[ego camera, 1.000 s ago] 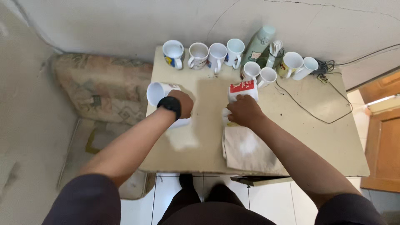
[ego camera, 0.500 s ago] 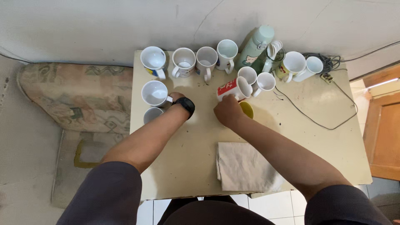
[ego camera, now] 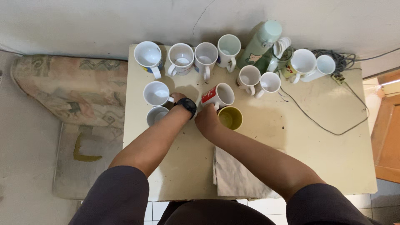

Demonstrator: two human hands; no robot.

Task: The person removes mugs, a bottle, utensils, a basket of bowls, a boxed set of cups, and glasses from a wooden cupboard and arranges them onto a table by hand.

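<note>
– Where do we stand with the mugs?

– Most look set out. Along the back of the counter (ego camera: pixel 316 158) we count a row of four white mugs (ego camera: pixel 193 56), then two smaller white ones (ego camera: pixel 258 79) just in front of the green bottle (ego camera: pixel 260 43), and two more white mugs (ego camera: pixel 310 66) to the right, near the coiled cable (ego camera: pixel 339 62).

– And our hands?

– Our right hand (ego camera: pixel 207 121) is closed around the handle side of the red-and-white mug (ego camera: pixel 220 95), which stands upright on the counter, touching the yellow mug (ego camera: pixel 230 118) or just beside it; we cannot tell which. Our left hand (ego camera: pixel 177 99), the one with the black watch (ego camera: pixel 186 105), rests at the handle of a white mug (ego camera: pixel 156 93). Its fingers are mostly hidden, so we cannot tell whether they grip. A greyish mug (ego camera: pixel 156 115) sits just below that, by the wrist.

– What seems left?

– We'd judge these four front mugs are the loose ones, not lined up with the back row. The folded cloth (ego camera: pixel 237 177) lies untouched at the near edge, under our right forearm.
</note>
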